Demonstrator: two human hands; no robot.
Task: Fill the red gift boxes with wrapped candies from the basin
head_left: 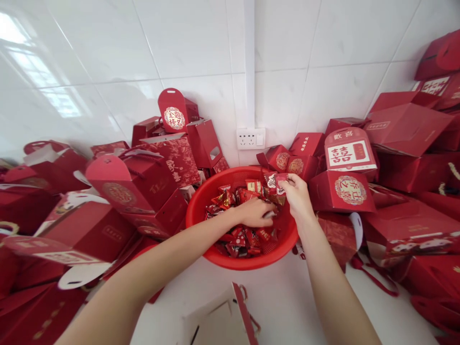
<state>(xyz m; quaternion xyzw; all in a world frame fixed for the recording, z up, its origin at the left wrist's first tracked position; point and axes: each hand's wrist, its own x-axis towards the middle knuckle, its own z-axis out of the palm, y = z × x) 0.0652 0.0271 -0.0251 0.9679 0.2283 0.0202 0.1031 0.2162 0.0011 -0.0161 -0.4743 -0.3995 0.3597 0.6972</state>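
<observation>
A red plastic basket (247,262) holds several small wrapped candies (239,237), mostly red, some with gold or white print. Reaching into its middle is my left hand (255,213), its fingers curled down among the candies; a pale bit shows at the fingertips, but what they grip is too small to make out. My right hand (299,194) is over the basket's right rim, thumb and fingers pinching a red and pink candy packet (276,182) with white print. In front of the basket, at the bottom, stands an open box (219,321) with a pale inside and a red flap with a cord handle.
Red gift boxes are piled on the left (122,187) and on the right (345,191), close to the basket. A white tabletop (287,297) lies under everything. Behind rises a white tiled wall (194,43) with a socket (250,139) and a vertical cable cover.
</observation>
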